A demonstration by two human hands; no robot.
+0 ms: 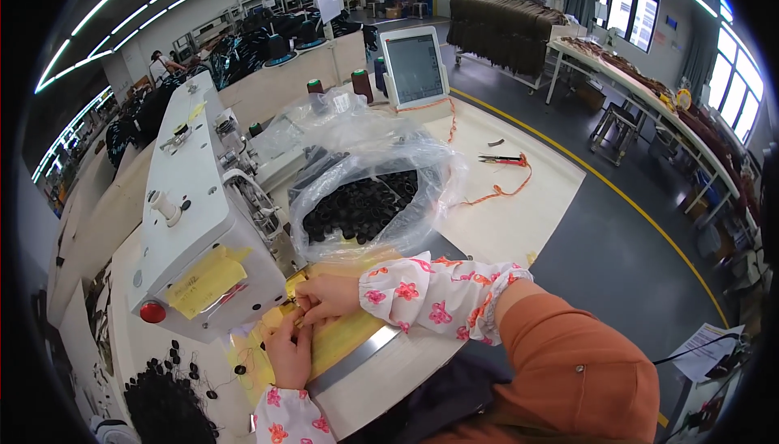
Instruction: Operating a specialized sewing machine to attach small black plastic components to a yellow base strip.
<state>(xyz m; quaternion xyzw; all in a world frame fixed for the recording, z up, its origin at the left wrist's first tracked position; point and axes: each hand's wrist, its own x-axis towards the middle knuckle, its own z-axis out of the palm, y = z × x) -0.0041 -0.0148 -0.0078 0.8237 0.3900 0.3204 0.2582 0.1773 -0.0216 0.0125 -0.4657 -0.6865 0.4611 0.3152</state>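
Observation:
My right hand [329, 297] and my left hand [290, 352] meet under the head of a white sewing machine [195, 217]. Both pinch a small item at the needle area; the item is too small to tell, hidden by the fingers. A yellow taped plate [341, 343] covers the machine bed beneath them. Both wrists wear white floral sleeve covers over orange sleeves. Just behind my right hand lies an open clear plastic bag [369, 193] full of small black pieces.
Loose black pieces [166, 403] pile at the lower left. Scissors [499, 158] with an orange cord lie on the cream table. A touch-screen panel [415, 64] stands at the back with thread cones. Dark garments hang on racks; a person stands far left.

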